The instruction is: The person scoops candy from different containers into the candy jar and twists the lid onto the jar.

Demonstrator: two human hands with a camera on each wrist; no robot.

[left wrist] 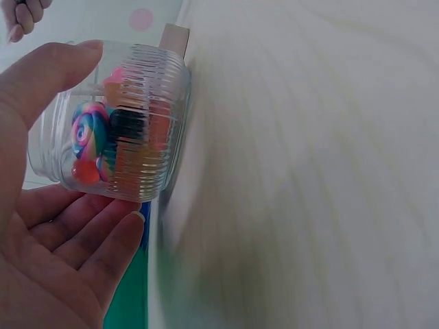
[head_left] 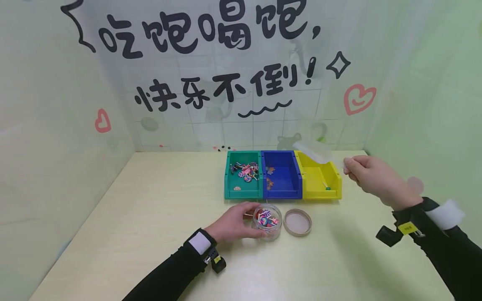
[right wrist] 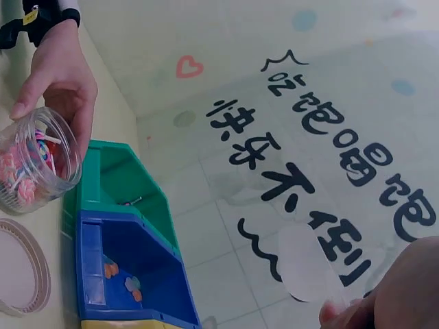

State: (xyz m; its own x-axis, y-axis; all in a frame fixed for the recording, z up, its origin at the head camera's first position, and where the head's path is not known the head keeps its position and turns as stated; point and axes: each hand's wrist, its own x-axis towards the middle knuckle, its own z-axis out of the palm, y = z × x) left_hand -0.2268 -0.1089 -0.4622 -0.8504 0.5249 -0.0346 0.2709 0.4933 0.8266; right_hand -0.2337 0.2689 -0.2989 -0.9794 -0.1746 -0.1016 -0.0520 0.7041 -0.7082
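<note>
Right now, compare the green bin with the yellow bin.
The green bin stands at the left end of the row; the yellow bin at the right. The green bin holds a pile of swirled lollipop-like pieces; the yellow bin holds one small green-tipped piece. Both are open-topped and flank the blue bin.

Clear ribbed jar (head_left: 267,222), open-topped, upright on the tabletop (head_left: 158,234) just in front of the blue bin (head_left: 280,180), part-filled with swirled multicolour candies. Thin translucent plastic piece (head_left: 314,151), tilted, raised above the yellow bin (head_left: 320,177), outline blurred.
</note>
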